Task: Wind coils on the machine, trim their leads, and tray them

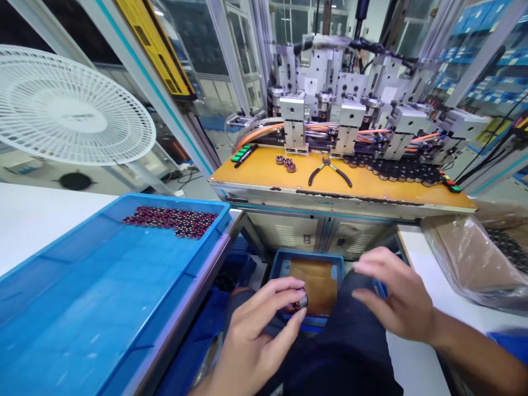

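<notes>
My left hand is low in the middle of the view, its fingertips pinched around a few small dark round coil parts. My right hand hovers just to the right with fingers spread, holding nothing, above my dark trouser leg. Both hands are over a small blue bin lined with brown cardboard on the floor between my knees. A large blue tray at the left carries a patch of reddish wound coils at its far end.
A yellow-topped machine bench stands ahead with black-handled pliers, a few loose coils, a row of dark parts and metal tooling heads behind. A white fan is at the left. A plastic-bagged box is at the right.
</notes>
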Available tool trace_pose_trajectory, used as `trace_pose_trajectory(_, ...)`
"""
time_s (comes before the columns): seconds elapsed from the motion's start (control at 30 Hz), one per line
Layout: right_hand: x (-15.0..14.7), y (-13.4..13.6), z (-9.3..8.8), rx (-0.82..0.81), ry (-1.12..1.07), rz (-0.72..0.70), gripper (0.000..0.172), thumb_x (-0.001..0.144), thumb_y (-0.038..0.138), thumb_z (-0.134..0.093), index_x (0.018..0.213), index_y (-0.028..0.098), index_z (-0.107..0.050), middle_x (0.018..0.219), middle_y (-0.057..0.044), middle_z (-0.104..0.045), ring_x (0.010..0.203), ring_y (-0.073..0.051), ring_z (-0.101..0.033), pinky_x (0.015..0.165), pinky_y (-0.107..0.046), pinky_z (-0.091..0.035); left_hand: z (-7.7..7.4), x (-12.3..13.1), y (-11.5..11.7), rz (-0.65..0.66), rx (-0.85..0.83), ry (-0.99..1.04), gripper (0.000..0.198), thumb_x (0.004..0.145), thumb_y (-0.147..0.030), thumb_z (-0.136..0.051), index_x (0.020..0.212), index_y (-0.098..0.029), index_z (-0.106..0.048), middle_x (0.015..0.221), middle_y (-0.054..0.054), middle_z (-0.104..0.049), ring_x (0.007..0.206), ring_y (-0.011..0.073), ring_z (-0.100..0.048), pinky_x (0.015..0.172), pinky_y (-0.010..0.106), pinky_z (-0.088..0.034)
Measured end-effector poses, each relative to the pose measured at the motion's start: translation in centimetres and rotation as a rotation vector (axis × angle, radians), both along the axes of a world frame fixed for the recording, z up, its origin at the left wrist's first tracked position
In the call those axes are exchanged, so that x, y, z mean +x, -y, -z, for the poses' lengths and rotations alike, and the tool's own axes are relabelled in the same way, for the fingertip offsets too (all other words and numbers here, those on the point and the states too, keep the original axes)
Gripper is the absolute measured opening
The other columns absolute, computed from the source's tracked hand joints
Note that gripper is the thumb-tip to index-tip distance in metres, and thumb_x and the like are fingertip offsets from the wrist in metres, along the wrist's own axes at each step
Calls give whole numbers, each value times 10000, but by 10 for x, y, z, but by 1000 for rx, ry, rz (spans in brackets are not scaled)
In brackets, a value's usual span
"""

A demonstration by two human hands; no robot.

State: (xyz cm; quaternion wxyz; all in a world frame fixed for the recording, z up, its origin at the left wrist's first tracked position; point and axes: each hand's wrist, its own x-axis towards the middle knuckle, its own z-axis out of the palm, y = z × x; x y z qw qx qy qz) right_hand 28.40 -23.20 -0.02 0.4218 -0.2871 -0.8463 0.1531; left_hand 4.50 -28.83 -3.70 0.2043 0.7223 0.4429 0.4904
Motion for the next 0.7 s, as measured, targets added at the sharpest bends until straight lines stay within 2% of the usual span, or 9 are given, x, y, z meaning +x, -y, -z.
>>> trace_pose_trajectory(0.13, -11, -10, -23, 545, 403, -283, 239, 969, 195, -490, 1064, 273, -696, 922, -33, -711, 760, -168, -603, 653, -302, -515, -3, 1, -1, 44, 82, -98, 317, 807, -85, -697, 1092, -224, -681, 1081, 91, -768, 975, 198, -746, 878, 244, -589)
trace_pose_trajectory(0.23, -26, -13, -20, 570, 525, -318, 306, 965, 141, -408, 847, 189, -687, 760, -63, -652, 631, -175, -509, 544, -324, -427, -4, 1, 1, 43, 74, -67, 320, 793, -82, -709, 1074, -233, -695, 1047, 84, -782, 931, 208, -761, 850, 253, -605)
trace_pose_trajectory(0.3, -33, -9, -14, 371, 511, -284, 357, 986, 162, -378, 742, 172, -639, 682, -54, -591, 591, -169, -460, 538, -326, -396, -4, 0, 3, 32, 39, -24, 310, 783, -86, -720, 1055, -236, -714, 1035, 90, -786, 914, 224, -765, 809, 268, -620)
trace_pose_trajectory(0.37, -37, -3, -11, -22, 437, -268, 365, 1001, 199, -394, 712, 165, -614, 679, -36, -581, 603, -147, -486, 573, -292, -418, -4, -2, 6, 40, 11, 26, 305, 783, -81, -719, 1044, -237, -731, 1037, 101, -785, 910, 236, -763, 769, 278, -629)
trace_pose_trajectory(0.47, -38, -6, -17, -688, 373, -393, 291, 969, 217, -475, 738, 156, -640, 659, 7, -598, 588, -103, -544, 555, -205, -434, -1, -5, 9, 91, 23, 83, 309, 790, -45, -695, 1023, -241, -749, 1046, 106, -780, 840, 215, -764, 721, 269, -624)
trace_pose_trajectory(0.5, -39, -14, -21, -801, 371, -418, 272, 960, 225, -496, 747, 154, -649, 652, 16, -607, 584, -99, -559, 544, -190, -435, 0, -7, 10, 95, 31, 93, 311, 792, -31, -687, 1011, -241, -752, 1046, 106, -779, 814, 205, -761, 712, 267, -620)
trace_pose_trajectory(0.53, -40, -25, -26, -806, 374, -369, 257, 956, 245, -517, 760, 155, -656, 660, 19, -622, 593, -101, -574, 547, -186, -443, 1, -8, 10, 86, 38, 101, 311, 792, -21, -681, 1002, -240, -754, 1050, 109, -777, 800, 199, -758, 707, 266, -617)
trace_pose_trajectory(0.6, -46, -58, -37, -594, 362, -69, 222, 961, 303, -546, 845, 159, -669, 781, -4, -682, 720, -130, -630, 665, -213, -493, 4, -9, 10, 34, 44, 114, 311, 791, -16, -682, 998, -239, -752, 1066, 111, -772, 837, 206, -756, 744, 280, -615)
trace_pose_trajectory(0.7, -65, -118, -50, -284, 337, 426, 330, 963, 396, -567, 1176, 148, -611, 1195, -122, -658, 1155, -236, -577, 1000, -339, -434, 9, -9, 6, -61, 66, 152, 294, 796, -44, -694, 1001, -248, -750, 1090, 93, -767, 927, 217, -751, 828, 301, -608)
